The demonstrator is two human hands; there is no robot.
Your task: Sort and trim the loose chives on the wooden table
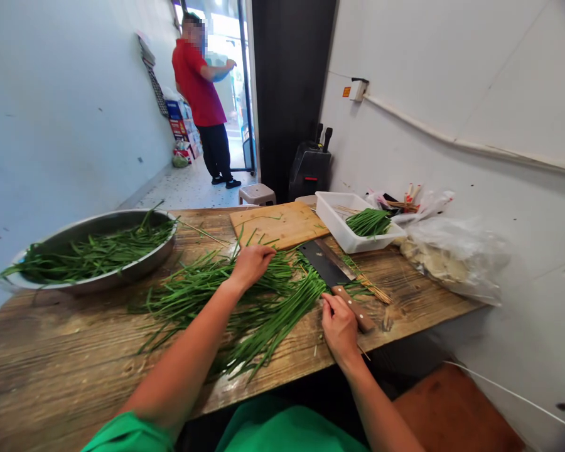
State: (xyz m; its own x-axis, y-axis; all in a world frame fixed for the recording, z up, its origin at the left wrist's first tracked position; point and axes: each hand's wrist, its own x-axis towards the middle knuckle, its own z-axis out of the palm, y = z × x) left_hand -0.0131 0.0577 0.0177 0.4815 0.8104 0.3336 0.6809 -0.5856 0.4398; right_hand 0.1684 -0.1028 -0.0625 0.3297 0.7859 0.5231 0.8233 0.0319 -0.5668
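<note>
Long green chives (282, 314) lie in a loose pile across the wooden table. Over the pile's far side is my left hand (253, 267), fingertips pinched together; a few thin stems stick up behind it, and I cannot make out what it holds. My right hand (339, 326) is closed at the near right ends of the chives, its fingers curled and their contents hidden. Beside it lies a cleaver with a dark blade (324, 260) and a wooden handle (354, 309); the hand is not wrapped round the handle. Thin bamboo skewers (375, 289) lie right of the blade.
A metal basin (162, 251) of greens stands at left. Behind the pile lies a cutting board (277, 220). A white plastic tray (332, 202) holds cut chives, with a clear plastic bag (475, 257) to its right. A person in red (200, 88) stands near the doorway.
</note>
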